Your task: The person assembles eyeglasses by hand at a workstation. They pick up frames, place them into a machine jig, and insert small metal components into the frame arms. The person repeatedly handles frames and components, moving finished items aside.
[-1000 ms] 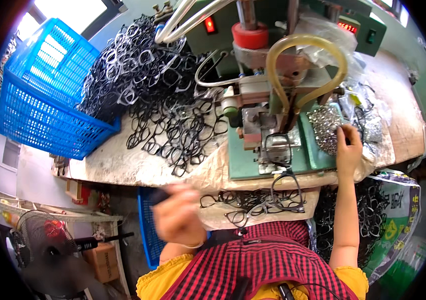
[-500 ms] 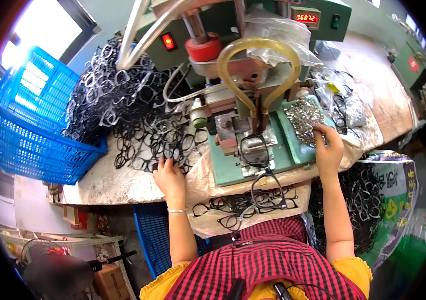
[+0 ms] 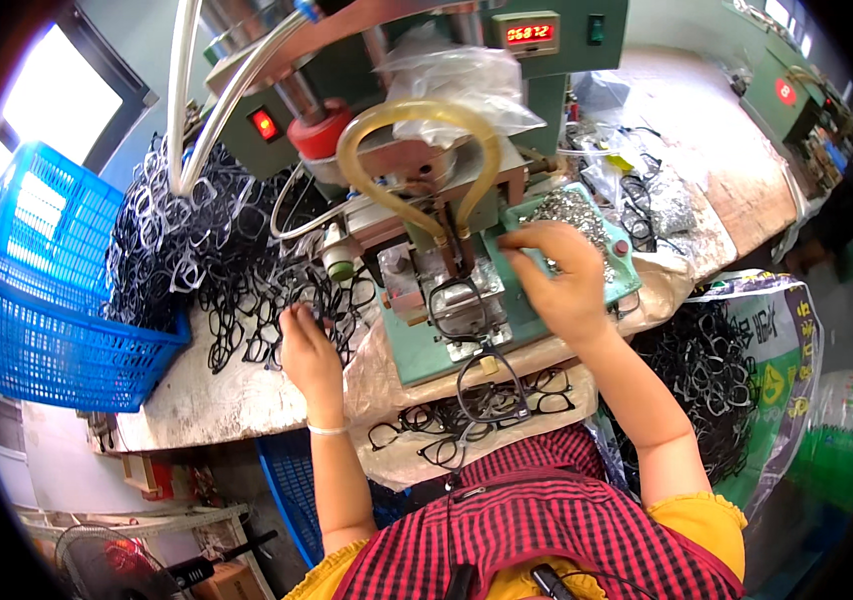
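My left hand (image 3: 311,350) is closed at the near edge of a spread of black eyeglass frames (image 3: 232,325), its fingertips on one of them. My right hand (image 3: 565,285), slightly blurred, has its thumb and fingers pinched in front of the tray, close to the press head; anything between them is too small to make out. On the metal fixture (image 3: 467,325) of the green bench press sits a dark eyeglass frame (image 3: 492,385), one rim under the press head and the other hanging toward me. The green tray (image 3: 625,285) holds many small shiny metal parts (image 3: 559,210).
A large heap of frames (image 3: 182,230) lies beside blue plastic baskets (image 3: 37,340) at left. More frames (image 3: 417,415) rest on cloth at the table's front edge. A sack (image 3: 772,370) full of frames stands at right. A yellowish hose (image 3: 492,150) loops before the press.
My right hand has moved left from the tray of metal parts toward the press head. My left hand stays at the spread frames. The whole view has shifted and tilted.
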Demonstrator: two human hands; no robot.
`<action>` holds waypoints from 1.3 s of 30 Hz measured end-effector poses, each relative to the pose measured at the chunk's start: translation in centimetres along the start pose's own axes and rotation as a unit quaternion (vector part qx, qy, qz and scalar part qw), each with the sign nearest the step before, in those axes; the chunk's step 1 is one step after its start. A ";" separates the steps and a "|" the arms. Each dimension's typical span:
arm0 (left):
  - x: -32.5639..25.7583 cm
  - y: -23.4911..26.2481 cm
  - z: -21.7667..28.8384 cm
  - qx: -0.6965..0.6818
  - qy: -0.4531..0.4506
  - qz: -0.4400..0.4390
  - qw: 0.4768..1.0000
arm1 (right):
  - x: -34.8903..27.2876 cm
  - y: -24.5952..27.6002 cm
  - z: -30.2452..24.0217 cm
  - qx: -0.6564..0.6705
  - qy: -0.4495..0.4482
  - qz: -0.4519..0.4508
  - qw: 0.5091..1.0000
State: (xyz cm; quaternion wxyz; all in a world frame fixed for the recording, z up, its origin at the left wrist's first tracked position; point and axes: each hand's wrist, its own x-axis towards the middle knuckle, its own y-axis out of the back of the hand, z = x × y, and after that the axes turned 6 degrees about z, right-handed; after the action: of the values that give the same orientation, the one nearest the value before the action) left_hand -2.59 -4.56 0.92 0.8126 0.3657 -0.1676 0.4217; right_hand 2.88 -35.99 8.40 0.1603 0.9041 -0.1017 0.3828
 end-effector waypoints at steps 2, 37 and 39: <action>-1.2 0.3 0.6 -0.113 0.105 -0.031 0.988 | -0.6 -1.6 0.5 0.051 -0.009 0.034 0.998; -2.2 0.6 14.0 -0.269 -0.424 -0.217 0.837 | -0.6 -1.6 10.5 -0.317 0.007 -0.052 0.947; -3.4 1.3 13.8 -0.235 -0.416 -0.214 0.852 | -0.5 -1.8 10.6 -0.347 0.000 -0.083 0.934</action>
State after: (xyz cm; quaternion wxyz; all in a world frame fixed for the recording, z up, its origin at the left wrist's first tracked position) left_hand -5.13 -16.15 8.84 0.7991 0.3319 -0.5013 -0.0056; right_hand 10.07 -38.19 0.67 0.4955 0.7974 -0.1529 0.3086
